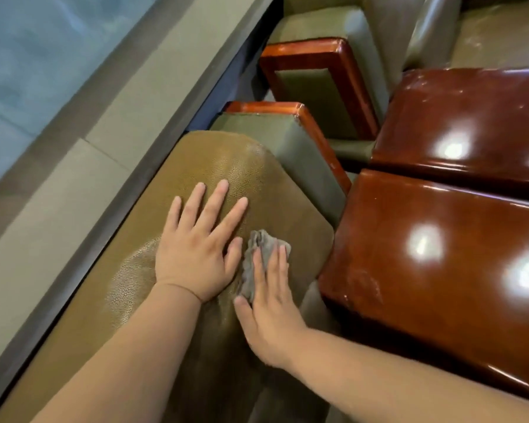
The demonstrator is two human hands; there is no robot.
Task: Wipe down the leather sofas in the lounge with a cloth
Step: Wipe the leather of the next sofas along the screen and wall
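While both forearms reach in from the bottom edge, the right hand [268,303] lies flat with straight fingers pressing a crumpled grey cloth [258,261] onto the olive leather cushion [257,166], near its right edge. Just beside it, the left hand [196,242] is spread open, palm down on the same cushion, thumb touching the cloth. Right of the cushion sit two glossy wooden armrests [440,270]. Further back there's another green sofa [324,22] with wood trim.

A crumpled grey cloth [264,264] is pressed flat on the sofa's olive-brown leather back cushion [226,166]. The leather is grained and glossy.
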